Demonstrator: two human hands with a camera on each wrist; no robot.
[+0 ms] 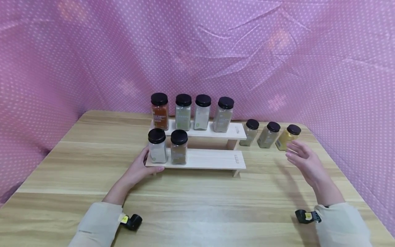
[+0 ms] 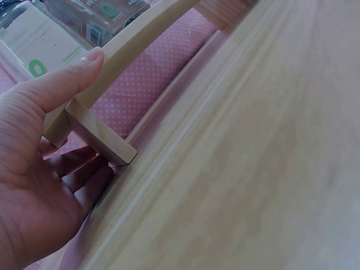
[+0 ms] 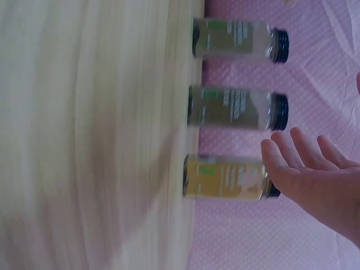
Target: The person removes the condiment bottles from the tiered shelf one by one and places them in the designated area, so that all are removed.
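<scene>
My left hand [image 1: 140,165] grips the left end of the lower shelf of a pale wooden two-step rack [image 1: 213,159]. In the left wrist view its thumb lies along the front edge, with the fingers curled behind the short leg [image 2: 101,135]. On that shelf stand a jar of white powder [image 1: 158,151] and a jar of brown spice [image 1: 179,151], both black-lidded. At the right, my right hand [image 1: 305,163] hovers with fingers extended, holding nothing. Nearest to it is a jar of yellow spice [image 1: 284,140]; in the right wrist view the fingers overlap its lid.
The upper shelf bears a jar of red spice [image 1: 160,116], a greenish jar [image 1: 183,118], a white jar [image 1: 202,118] and a greyish jar [image 1: 223,120]. Two greenish-brown jars [image 1: 249,135] [image 1: 268,138] stand on the wooden table [image 1: 197,206] beside the rack. Pink dotted cloth [image 1: 197,51] hangs behind.
</scene>
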